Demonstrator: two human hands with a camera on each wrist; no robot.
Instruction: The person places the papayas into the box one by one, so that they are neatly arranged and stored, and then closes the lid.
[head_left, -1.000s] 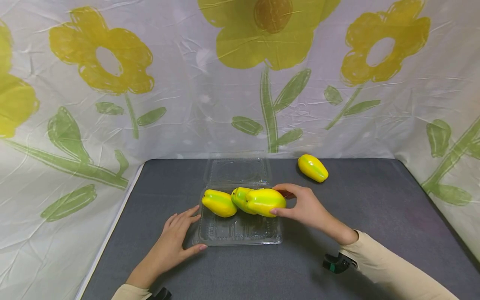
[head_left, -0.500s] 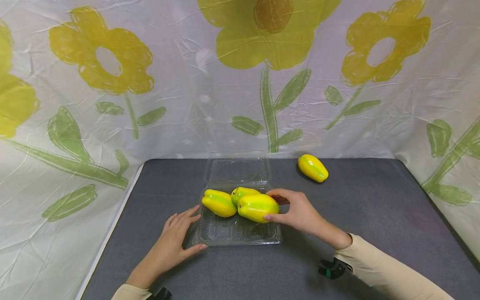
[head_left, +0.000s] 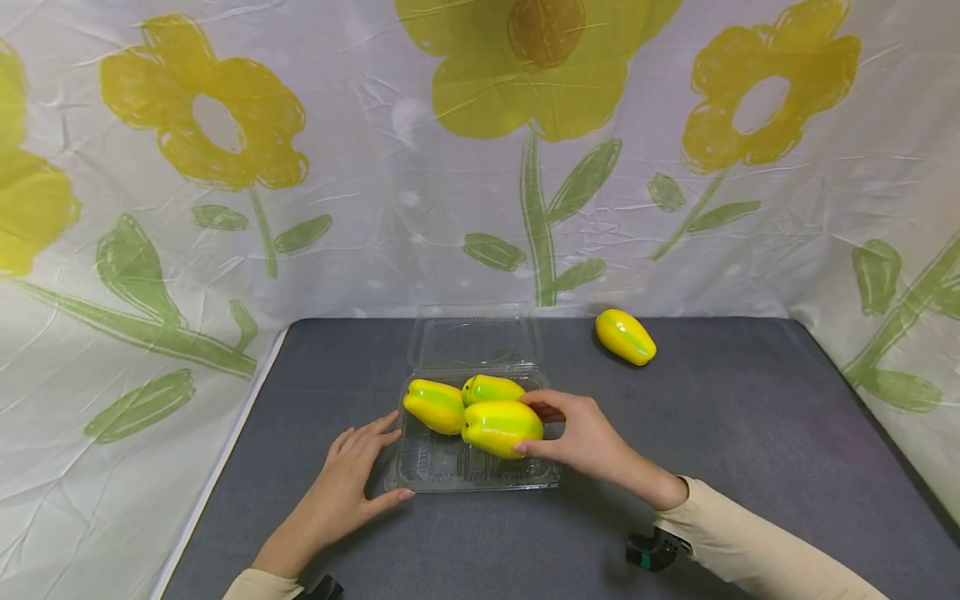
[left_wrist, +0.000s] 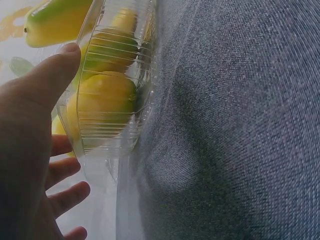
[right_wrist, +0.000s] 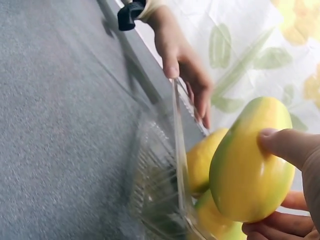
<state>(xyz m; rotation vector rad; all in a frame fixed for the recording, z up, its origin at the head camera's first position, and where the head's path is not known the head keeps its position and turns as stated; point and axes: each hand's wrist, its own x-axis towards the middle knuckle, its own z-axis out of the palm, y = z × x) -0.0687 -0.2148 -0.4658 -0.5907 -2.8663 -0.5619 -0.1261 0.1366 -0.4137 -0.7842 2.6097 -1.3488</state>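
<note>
My right hand (head_left: 581, 429) grips a yellow-green papaya (head_left: 501, 427) by its right end, thumb on the near side and fingers on the far side. In the right wrist view the held papaya (right_wrist: 252, 165) is tilted above the rim of the clear plastic clamshell box (head_left: 480, 479). Two more papayas lie inside the box: one at the left (head_left: 433, 407) and one behind the held papaya (head_left: 489, 388), partly hidden by it. My left hand (head_left: 348, 471) rests at the box's left edge, fingers spread. In the left wrist view its thumb (left_wrist: 62, 65) touches the rim.
The box's transparent lid (head_left: 476, 337) lies folded back toward the rear edge of the dark grey table (head_left: 720, 400). Another papaya (head_left: 626, 337) lies at the back right. A white curtain with yellow flowers (head_left: 360, 167) hangs behind the table.
My right hand has moved left and toward me with its papaya, over the box, uncovering more of the papaya behind. The left hand and the papaya at the back right have stayed put.
</note>
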